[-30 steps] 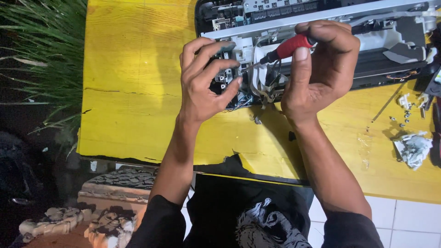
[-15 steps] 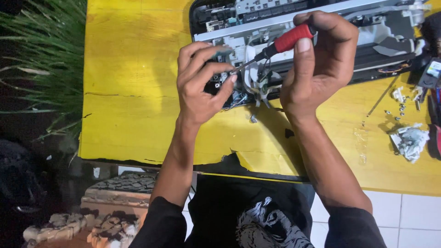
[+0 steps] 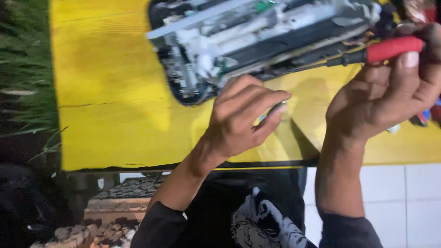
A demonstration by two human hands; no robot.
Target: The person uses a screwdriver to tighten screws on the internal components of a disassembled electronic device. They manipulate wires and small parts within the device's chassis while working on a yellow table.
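Table (image 3: 105, 92): yellow top carried our work.
Opened device (image 3: 257, 41): lay at the far edge, innards up for access.
Left hand (image 3: 243, 119): fingertips pinched together on something small; what, we could not tell.
Right hand (image 3: 390, 96): fingers wrapped round the red-handled screwdriver (image 3: 390, 49), shaft angled toward the device.

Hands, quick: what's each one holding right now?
Left hand: fingers pinched together, contents too blurred to tell.
Right hand: closed on a red-handled screwdriver.

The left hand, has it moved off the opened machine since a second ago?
Yes. The left hand has pulled back toward the body, off the opened machine, and now sits over the yellow table.
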